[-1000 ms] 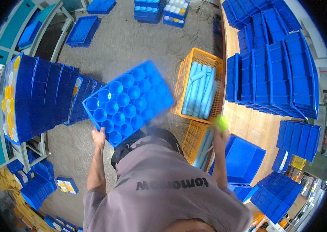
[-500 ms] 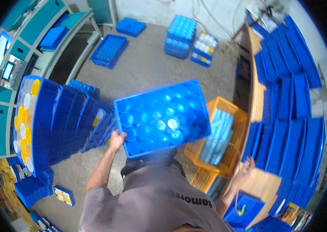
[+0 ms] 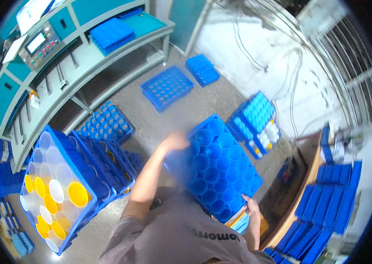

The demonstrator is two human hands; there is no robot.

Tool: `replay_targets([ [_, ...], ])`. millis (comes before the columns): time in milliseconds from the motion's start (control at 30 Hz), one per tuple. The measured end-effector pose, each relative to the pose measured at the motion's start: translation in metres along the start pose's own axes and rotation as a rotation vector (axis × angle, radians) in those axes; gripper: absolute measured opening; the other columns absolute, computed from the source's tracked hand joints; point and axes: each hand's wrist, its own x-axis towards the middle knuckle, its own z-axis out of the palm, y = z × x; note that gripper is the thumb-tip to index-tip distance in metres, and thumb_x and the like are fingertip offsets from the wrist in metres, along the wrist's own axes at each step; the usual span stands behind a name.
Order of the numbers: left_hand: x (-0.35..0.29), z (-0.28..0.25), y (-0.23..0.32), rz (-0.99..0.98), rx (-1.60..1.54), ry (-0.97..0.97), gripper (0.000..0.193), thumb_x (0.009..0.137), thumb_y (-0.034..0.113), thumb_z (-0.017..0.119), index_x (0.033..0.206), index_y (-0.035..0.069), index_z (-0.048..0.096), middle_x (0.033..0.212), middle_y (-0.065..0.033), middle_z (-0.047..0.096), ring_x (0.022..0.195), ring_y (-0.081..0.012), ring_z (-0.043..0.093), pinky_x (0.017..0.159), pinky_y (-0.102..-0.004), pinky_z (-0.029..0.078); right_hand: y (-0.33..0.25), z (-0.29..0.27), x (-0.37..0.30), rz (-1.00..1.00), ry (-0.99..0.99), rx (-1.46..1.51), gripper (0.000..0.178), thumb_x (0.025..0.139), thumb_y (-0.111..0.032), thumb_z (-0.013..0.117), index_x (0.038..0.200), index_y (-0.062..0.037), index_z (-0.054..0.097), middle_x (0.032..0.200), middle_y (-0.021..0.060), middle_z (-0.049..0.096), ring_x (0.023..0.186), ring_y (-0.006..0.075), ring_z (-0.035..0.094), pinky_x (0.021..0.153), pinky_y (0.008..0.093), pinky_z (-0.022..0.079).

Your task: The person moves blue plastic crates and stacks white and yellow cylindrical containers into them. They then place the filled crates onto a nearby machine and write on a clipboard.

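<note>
In front of my body is a blue rectangular tray [image 3: 248, 172] packed with rows of round, blue, open-topped cups [image 3: 212, 175]. My right hand [image 3: 251, 206] grips the tray's near right corner, thumb up on the rim. At its far left side is my left hand [image 3: 175, 141], smeared by motion, fingertips against or close to the edge. Whether those fingers are closed on the rim, I cannot tell. To the left stands a tall stack of blue trays [image 3: 107, 169]; its top one holds white, clear and yellow cups [image 3: 50, 204].
A teal machine bench with a control panel [image 3: 41, 46] runs along the left. Blue trays [image 3: 167, 88] lie on the floor ahead, and stacked trays of light blue cups [image 3: 258, 110] stand near the wall. At right, a wooden-edged shelf holds several blue trays [image 3: 328, 200].
My right hand has come from beside the right-hand bench onto the tray. The tray has turned and sits further right in view. My view has swung, bringing the left stack closer.
</note>
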Motion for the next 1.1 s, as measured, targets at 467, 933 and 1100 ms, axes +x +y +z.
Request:
replay_targets([
  [467,0.085,-0.189,-0.220,-0.672,-0.283,0.965,0.037,0.086,0.024,0.066,0.113,-0.002,0.064,0.097,-0.0237,0.068,0.095,-0.0378,0.066,0.083,-0.0431,0.051,-0.348,0.429,0.394,-0.097,-0.220,0.098,0.024,0.082,-0.015,0.062,0.104,-0.0063,0.055,0.085,0.0090,0.056,0.067,0.0199,0.055,0.052,0.0328,0.046],
  [933,0.060,-0.205,-0.313,-0.953,-0.544,0.997,0.021,0.078,0.017,0.075,0.082,-0.004,0.069,0.077,-0.0191,0.069,0.072,-0.0298,0.069,0.067,-0.0378,0.053,-0.562,0.851,0.565,-0.042,-0.378,-0.043,0.079,0.077,-0.066,0.068,0.122,-0.0019,0.054,0.106,0.0159,0.059,0.089,0.0304,0.058,0.066,0.0415,0.055],
  [1100,0.091,-0.364,-0.431,-0.800,-0.522,1.192,0.031,0.083,0.017,0.071,0.104,-0.004,0.064,0.095,-0.0189,0.071,0.090,-0.0284,0.070,0.079,-0.0368,0.053,-0.579,0.965,0.570,-0.225,-0.324,-0.106,0.090,0.077,-0.076,0.057,0.129,-0.0029,0.050,0.110,0.0112,0.060,0.086,0.0272,0.058,0.063,0.0367,0.050],
])
